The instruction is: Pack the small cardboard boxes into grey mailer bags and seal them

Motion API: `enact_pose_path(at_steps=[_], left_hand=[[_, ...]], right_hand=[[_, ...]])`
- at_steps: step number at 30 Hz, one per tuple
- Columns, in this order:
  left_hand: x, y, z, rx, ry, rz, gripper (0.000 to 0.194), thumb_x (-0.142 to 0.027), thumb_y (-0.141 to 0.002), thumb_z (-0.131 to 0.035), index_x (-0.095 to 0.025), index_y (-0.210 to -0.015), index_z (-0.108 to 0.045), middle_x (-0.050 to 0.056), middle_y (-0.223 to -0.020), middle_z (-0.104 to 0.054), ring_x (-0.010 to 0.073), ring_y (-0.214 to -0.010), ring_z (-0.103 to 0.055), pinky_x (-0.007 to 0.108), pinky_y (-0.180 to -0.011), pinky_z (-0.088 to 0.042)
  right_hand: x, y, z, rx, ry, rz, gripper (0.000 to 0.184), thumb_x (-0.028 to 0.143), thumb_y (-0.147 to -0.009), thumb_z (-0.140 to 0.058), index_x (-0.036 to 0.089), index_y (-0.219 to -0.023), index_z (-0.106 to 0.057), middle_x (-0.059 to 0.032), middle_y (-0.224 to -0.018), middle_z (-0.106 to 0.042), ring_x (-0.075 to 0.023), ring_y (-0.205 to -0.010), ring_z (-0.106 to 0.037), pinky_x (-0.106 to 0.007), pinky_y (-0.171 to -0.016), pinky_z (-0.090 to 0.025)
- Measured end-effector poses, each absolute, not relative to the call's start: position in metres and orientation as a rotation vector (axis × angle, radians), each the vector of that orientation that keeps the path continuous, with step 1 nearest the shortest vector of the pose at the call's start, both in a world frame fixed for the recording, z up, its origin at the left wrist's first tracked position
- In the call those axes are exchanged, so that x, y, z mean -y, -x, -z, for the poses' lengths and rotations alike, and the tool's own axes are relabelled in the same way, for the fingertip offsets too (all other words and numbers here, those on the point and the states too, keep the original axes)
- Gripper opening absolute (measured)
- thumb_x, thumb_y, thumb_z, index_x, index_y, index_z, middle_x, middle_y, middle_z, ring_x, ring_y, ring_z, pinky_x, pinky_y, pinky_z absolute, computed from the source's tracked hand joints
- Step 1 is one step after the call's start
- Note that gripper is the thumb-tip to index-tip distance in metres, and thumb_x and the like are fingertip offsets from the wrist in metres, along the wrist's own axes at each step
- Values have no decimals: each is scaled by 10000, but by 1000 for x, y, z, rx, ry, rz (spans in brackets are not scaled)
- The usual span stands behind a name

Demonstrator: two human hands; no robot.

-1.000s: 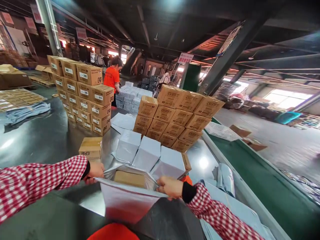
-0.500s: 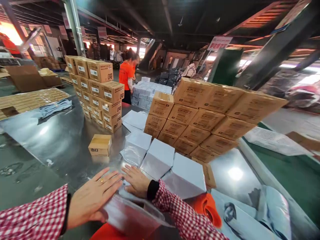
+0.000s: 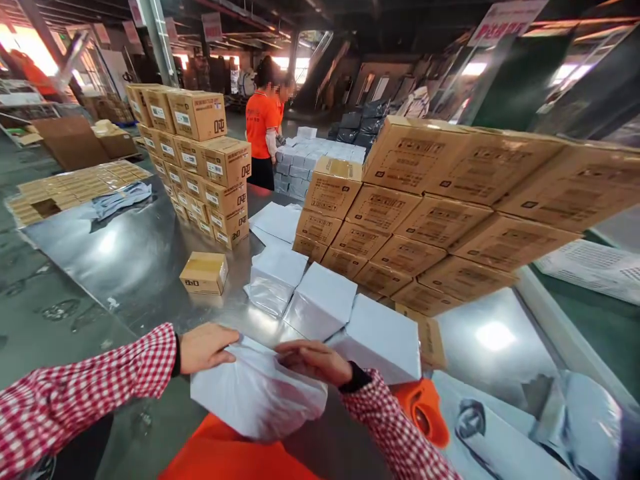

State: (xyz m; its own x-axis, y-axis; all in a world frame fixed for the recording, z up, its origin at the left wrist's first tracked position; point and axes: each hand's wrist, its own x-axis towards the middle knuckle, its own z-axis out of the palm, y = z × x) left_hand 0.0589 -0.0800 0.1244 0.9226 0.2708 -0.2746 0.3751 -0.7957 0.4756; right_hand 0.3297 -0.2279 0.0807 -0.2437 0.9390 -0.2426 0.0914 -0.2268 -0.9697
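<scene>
A white plastic mailing bag lies at the table's near edge, its surface creased and bulging. My left hand grips its upper left corner, thumb on top and the other fingers behind. At the upper right edge, my right hand has its fingers bent together over the plastic. What fills the bag is hidden. Just beyond my hands stand three white-wrapped box-shaped parcels, the nearest parcel close to my right wrist. A small cardboard carton sits alone on the metal table farther left.
Stacked cartons rise at the back left, and a larger carton wall leans over the right. Flat white bags lie between them. An orange roll and grey-white bags are at right. A person in orange stands behind.
My hands were lying flat, spread over the bag's top; now they hold its upper edge at both sides. The bag has turned its smooth white face toward me. The view has shifted slightly.
</scene>
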Motion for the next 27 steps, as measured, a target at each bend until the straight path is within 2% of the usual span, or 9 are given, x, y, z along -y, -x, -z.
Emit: enact_pose_path(at_steps=[2, 5, 8, 10, 14, 18, 20, 24, 27], left_hand=[[82, -62, -122, -494, -2541, 259, 202, -376, -925, -516, -196, -870, -590, 81, -921, -715, 254, -865, -665, 298, -698, -390], [83, -67, -114, -549, -2504, 260, 170, -374, -884, -566, -211, -842, -590, 57, -884, -700, 245, -850, -657, 288, -689, -389], [75, -72, -105, -636, -2444, 300, 211, -419, -831, -628, -215, -796, -584, 14, -743, -626, 213, -742, -609, 274, -637, -350], [65, -73, -100, -637, -2337, 321, 289, -471, -759, -684, -210, -740, -562, -17, -684, -565, 177, -679, -545, 260, -605, -318], [38, -60, -96, -500, -1978, 390, 380, -524, -647, -725, -194, -701, -545, -46, -649, -520, 138, -644, -470, 230, -577, -321], [20, -30, -89, -512, -1718, 379, 385, -504, -634, -766, -179, -793, -634, -43, -681, -570, 140, -675, -509, 230, -624, -377], [19, -19, -80, -529, -1654, 288, 399, -527, -671, -748, -177, -832, -648, -28, -722, -591, 148, -706, -530, 239, -658, -398], [28, -18, -58, -587, -1729, 48, 482, -653, -785, -586, -179, -700, -570, -23, -636, -493, 145, -651, -464, 251, -606, -350], [39, -24, -41, -687, -1684, -101, 486, -643, -781, -613, -174, -667, -558, -24, -624, -468, 140, -645, -442, 261, -605, -341]], right_hand=[[256, -338, -76, 1138, 1247, -1652, 984, 942, -683, -390, 151, -1166, -720, -198, -1248, -697, -320, -1170, -661, -438, -992, -507], [289, -326, -64, 982, 1307, -1524, 908, 828, -561, -707, 176, -1194, -692, -154, -1144, -729, -314, -1083, -672, -409, -937, -519], [299, -301, -54, 789, 1517, -1279, 493, 666, -680, -748, 186, -764, -680, -16, -645, -634, -176, -623, -578, -293, -633, -495], [294, -288, -48, 612, 1554, -1178, 476, 641, -739, -696, 205, -613, -552, 34, -529, -485, -126, -520, -432, -258, -534, -418], [280, -270, -39, 479, 1557, -1017, 422, 617, -761, -668, 213, -721, -555, -4, -700, -579, -169, -685, -515, -277, -660, -473], [277, -259, -35, 483, 1711, -824, 456, 663, -783, -599, 207, -788, -589, -57, -830, -655, -228, -821, -581, -323, -786, -502], [278, -256, -33, 491, 1810, -730, 482, 694, -800, -549, 214, -760, -573, -59, -798, -649, -232, -785, -582, -333, -755, -507], [281, -252, -21, 455, 2010, -491, 506, 726, -822, -479, 231, -785, -575, -78, -805, -671, -256, -804, -615, -362, -771, -532], [283, -256, -8, 516, 2065, -632, 547, 743, -825, -427, 229, -844, -615, -133, -894, -722, -310, -902, -672, -430, -827, -564]])
